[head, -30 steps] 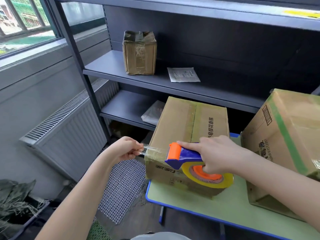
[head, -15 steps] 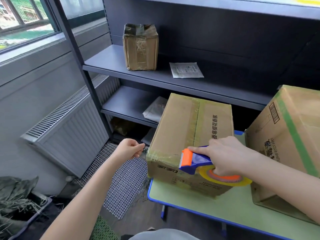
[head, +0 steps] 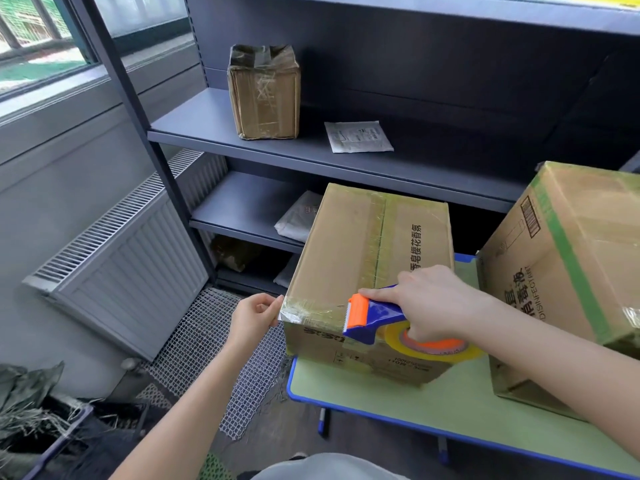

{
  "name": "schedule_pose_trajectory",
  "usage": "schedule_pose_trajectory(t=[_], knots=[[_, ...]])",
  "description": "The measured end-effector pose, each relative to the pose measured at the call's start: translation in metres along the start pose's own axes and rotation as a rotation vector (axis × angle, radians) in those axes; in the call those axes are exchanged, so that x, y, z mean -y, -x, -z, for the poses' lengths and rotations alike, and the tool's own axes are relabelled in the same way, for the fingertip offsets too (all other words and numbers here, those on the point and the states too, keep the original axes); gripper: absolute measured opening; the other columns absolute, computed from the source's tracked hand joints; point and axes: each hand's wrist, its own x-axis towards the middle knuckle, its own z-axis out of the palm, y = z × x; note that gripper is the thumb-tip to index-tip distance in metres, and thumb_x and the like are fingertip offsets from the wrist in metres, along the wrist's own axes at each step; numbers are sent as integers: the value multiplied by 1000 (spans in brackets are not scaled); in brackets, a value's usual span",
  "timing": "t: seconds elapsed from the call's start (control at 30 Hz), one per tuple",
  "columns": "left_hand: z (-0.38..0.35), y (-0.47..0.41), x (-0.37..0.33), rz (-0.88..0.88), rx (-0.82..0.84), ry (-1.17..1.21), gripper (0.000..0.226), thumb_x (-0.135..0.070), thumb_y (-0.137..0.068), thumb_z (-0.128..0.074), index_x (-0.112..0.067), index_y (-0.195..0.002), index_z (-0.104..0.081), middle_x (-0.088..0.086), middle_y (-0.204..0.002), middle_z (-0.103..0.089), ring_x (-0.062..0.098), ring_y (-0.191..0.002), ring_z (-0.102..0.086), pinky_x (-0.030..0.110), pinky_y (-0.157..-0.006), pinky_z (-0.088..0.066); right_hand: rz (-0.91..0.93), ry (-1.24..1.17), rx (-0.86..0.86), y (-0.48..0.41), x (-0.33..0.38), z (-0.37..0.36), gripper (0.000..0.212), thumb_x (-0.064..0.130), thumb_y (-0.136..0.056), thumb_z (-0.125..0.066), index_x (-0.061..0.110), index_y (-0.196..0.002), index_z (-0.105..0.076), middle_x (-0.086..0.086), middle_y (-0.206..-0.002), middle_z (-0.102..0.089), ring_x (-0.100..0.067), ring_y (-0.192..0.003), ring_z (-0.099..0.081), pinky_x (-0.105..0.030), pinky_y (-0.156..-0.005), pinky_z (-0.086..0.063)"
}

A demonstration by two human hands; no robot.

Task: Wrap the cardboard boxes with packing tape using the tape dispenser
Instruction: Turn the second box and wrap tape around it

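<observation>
A brown cardboard box (head: 353,244) with printed characters stands on the left end of the green table (head: 398,403). My right hand (head: 429,299) grips a blue and orange tape dispenser (head: 374,317) with a yellowish tape roll, held against the box's near top edge. Clear tape (head: 311,304) runs from the dispenser along that edge to the left corner. My left hand (head: 254,317) pinches the tape end at that corner. A bigger box (head: 568,271) with green tape stands on the table to the right.
A dark metal shelf unit (head: 311,150) behind the table carries a small taped box (head: 265,93) and a white packet (head: 358,136). A radiator (head: 128,271) lines the left wall above a wire mesh (head: 221,348) on the floor. A dark bin (head: 38,427) sits at bottom left.
My right hand has drawn the dispenser to the right along the box's near edge, laying tape down. My left hand has brought the tape end in against the box's left corner.
</observation>
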Motion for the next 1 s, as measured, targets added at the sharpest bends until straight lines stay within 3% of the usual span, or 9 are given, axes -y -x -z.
schedule_pose_trajectory(t=[0.2,0.27,0.33,0.43,0.57,0.63,0.7,0.8,1.0], knots=[[-5,2,2,5,-14,5,35,-43,-90,-56,-12,-85,-72,4,-60,-59,13,-49,-35,25,-50,-29,25,-32,-48,2,0,-3,75,31,-91,-47,50,-146,0,-3,-94,-46,-20,-83,-50,-29,-61,-36],[-4,2,6,64,38,79,26,-43,-90,-56,-25,-107,-65,0,-56,-53,12,-48,-28,24,-46,-25,41,-44,-62,3,-2,-4,74,28,-91,-46,53,-145,-2,-3,-94,-45,-20,-84,-50,-30,-62,-37],[-7,0,11,97,40,124,38,-41,-91,-56,-21,-124,-58,2,-68,-60,11,-47,-26,24,-46,-24,47,-50,-73,5,-2,-5,73,27,-91,-46,54,-144,-3,-3,-96,-45,-21,-84,-50,-30,-62,-37],[-15,0,6,44,-62,109,29,-30,-93,-57,-13,-115,-67,-2,-77,-72,13,-50,-35,26,-50,-31,58,-44,-99,6,-2,-6,72,28,-91,-49,51,-145,-8,-4,-103,-44,-22,-85,-47,-30,-61,-34],[-14,19,-5,-290,-235,-49,41,10,-87,-46,-8,-120,-63,3,-113,-65,6,-90,-56,1,-77,-39,75,-57,-124,7,-3,-5,70,28,-89,-52,49,-145,-15,-4,-110,-42,-23,-93,-45,-32,-65,-38],[-16,31,-10,-600,-169,-195,46,6,-83,-47,-9,-124,-61,-4,-122,-59,9,-113,-51,2,-98,-29,82,-64,-116,8,-3,-5,70,26,-88,-52,48,-144,-16,-4,-106,-45,-23,-91,-47,-33,-67,-41],[-25,37,-11,-872,-75,-460,45,-17,-81,-47,-10,-123,-63,-4,-127,-59,11,-122,-50,17,-109,-27,80,-61,-96,7,-4,-5,70,25,-88,-52,48,-144,-17,-3,-99,-45,-23,-85,-48,-32,-66,-41],[-46,37,-2,-995,-72,-718,51,-42,-84,-48,-7,-115,-67,4,-120,-65,16,-114,-60,30,-107,-34,75,-36,-63,3,-3,0,69,24,-90,-51,48,-145,-17,-3,-94,-42,-23,-81,-45,-32,-65,-38],[-55,20,15,-1149,-241,-718,27,-14,-86,-60,-7,-110,-70,5,-115,-67,19,-108,-64,32,-100,-40,152,35,-3,-8,5,12,65,22,-87,-51,48,-141,-27,1,-76,-38,-19,-67,-39,-27,-50,-26]])
